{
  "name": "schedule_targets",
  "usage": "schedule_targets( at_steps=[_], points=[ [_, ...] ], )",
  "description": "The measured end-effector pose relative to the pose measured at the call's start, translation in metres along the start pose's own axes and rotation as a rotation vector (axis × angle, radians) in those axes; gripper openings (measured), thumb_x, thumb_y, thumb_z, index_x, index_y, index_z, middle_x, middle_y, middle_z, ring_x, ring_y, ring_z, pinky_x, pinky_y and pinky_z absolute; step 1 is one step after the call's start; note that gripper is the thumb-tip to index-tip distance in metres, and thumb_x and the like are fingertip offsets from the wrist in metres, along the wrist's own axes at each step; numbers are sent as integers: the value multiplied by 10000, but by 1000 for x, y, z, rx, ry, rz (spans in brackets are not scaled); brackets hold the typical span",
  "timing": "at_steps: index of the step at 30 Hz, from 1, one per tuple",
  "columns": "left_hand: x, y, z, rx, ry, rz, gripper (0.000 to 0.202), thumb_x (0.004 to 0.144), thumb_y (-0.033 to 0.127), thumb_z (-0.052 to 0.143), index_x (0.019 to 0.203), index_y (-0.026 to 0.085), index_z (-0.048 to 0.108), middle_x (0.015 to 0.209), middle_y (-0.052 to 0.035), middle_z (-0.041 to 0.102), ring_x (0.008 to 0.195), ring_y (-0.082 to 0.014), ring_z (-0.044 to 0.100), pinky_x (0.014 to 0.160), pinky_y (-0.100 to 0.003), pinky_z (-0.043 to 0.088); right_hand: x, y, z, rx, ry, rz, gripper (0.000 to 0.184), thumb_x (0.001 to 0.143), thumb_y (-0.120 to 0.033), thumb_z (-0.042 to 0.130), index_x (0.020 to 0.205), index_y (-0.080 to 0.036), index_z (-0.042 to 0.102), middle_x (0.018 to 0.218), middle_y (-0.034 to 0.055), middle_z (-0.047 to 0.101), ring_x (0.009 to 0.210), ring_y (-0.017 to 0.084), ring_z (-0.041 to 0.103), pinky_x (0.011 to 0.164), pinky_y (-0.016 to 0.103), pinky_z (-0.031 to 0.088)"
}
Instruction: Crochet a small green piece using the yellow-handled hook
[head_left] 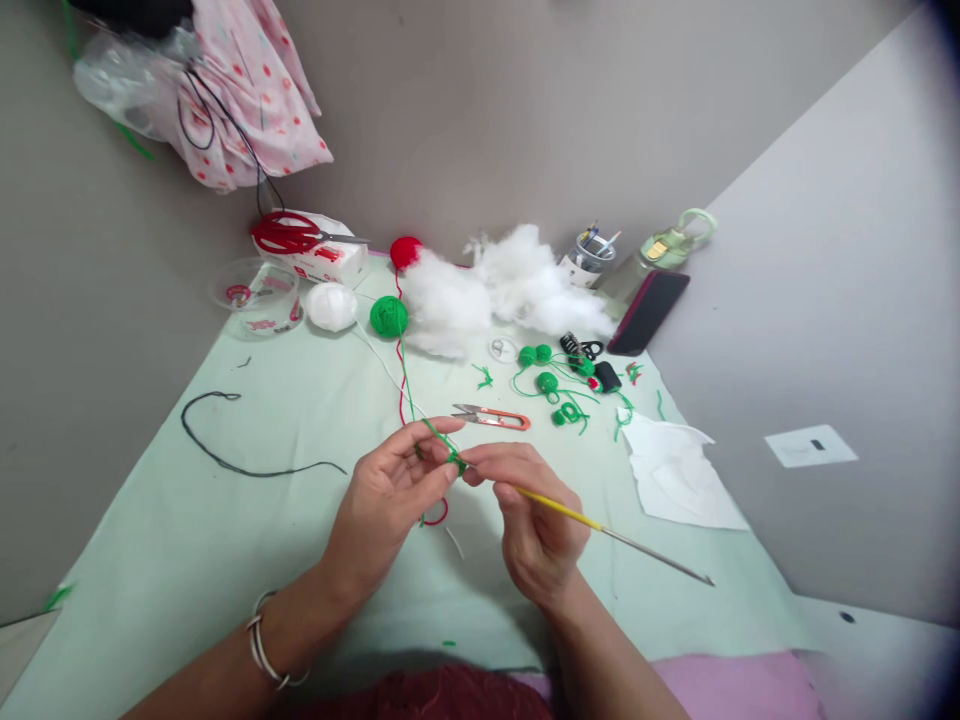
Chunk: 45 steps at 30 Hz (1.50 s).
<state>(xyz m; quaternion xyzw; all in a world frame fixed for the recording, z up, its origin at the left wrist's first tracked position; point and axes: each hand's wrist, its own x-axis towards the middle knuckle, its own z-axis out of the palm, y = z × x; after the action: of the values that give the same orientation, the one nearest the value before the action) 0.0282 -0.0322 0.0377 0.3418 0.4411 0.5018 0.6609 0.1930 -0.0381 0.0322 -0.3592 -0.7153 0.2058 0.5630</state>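
1. Evidently, in the head view, the left hand (386,490) had thumb and fingertips pinched on a small green crochet piece (460,463), held in front of the person's body, above the middle of the worktop (285,560).
2. The right hand (544,525) was curled firmly round the crochet hook (562,508) by its yellow grip, the bare shank slanting out to the lower right; fingertips mostly hid the working end.
3. A stitch could have slipped or split, I judged, if that pinch loosened or the hook caught only part of the yarn.
4. Tangling looked the likelier trouble: the green strand (409,375), red strand (401,385) and white strand (386,370) ran close together, the white one crossing the others. A sharp tug could also have set the green ball (389,317) rolling.
5. The snips (495,416) lay just beyond the fingers, blades toward the strands, so a forward reach risked a nick or snag.
6. As for room, the right side was tighter: green crocheted balls (547,382), white paper (675,475) and a phone (649,312) lined it up to the wall (810,330). The shank's far end pointed toward the right edge, apart from the paper. More space lay leftward, with only the black cord (277,472) across it.
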Motion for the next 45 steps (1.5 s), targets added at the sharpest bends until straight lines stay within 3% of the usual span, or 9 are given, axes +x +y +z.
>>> schedule_targets(
  at_steps=[3,7,11,17,22,27,34,40,45],
  points=[
    [0,1,2,-58,-1,-30,326,826,245,856,1150,248,815,844,22,618,751,-126,578,688,-228,491,-7,1,1,-183,-49,-66,327,1050,-143,562,1280,-300,733,1098,79,815,964,224,793,774,364,667],
    [3,8,2,-245,-76,-226,455,797,303,889,1230,207,791,703,49,567,581,-84,451,561,-209,403,-10,-1,1,-329,-63,-135,440,992,-91,653,1348,-339,730,1204,80,792,1047,229,772,831,349,656],
    [5,13,-1,-312,-95,-259,402,792,273,888,1172,171,809,522,122,358,489,-58,268,497,-190,308,-2,-2,2,34,98,94,289,1049,-142,579,1194,-289,781,986,53,794,843,185,740,743,342,630],
    [3,12,-1,-196,-58,-111,334,839,239,838,1172,214,812,602,100,422,495,-55,315,501,-205,323,3,7,4,341,134,353,194,1052,-330,627,1013,-238,794,895,54,765,696,179,679,651,363,582],
    [4,12,-2,-148,-27,-51,267,839,220,827,1106,226,836,735,58,540,510,-42,347,492,-211,322,0,5,1,238,167,310,192,1060,-311,616,1005,-251,790,901,42,777,702,178,684,749,402,590],
    [1,7,-2,-106,-86,-77,285,868,244,806,1151,246,832,707,58,528,526,-66,363,518,-224,365,5,2,3,359,129,346,194,1051,-320,634,1003,-246,807,927,55,782,707,170,688,651,344,599],
    [-1,5,3,-97,-75,-75,302,839,306,869,1134,254,836,778,22,622,597,-97,449,553,-235,420,4,-1,7,102,81,190,211,1055,-234,612,1095,-282,814,939,50,805,747,185,734,676,351,629],
    [1,6,5,-242,-110,-208,501,799,346,923,1265,212,796,574,106,427,492,-54,272,497,-201,322,-10,3,8,-120,41,-5,468,954,-89,715,1326,-369,762,1143,60,783,957,204,764,761,325,646],
    [5,10,0,-316,-125,-279,369,808,281,896,1161,189,841,570,107,382,511,-52,217,499,-181,301,4,1,-2,138,147,200,224,1038,-178,636,1104,-281,824,884,30,782,793,174,730,756,341,619]
  ],
)
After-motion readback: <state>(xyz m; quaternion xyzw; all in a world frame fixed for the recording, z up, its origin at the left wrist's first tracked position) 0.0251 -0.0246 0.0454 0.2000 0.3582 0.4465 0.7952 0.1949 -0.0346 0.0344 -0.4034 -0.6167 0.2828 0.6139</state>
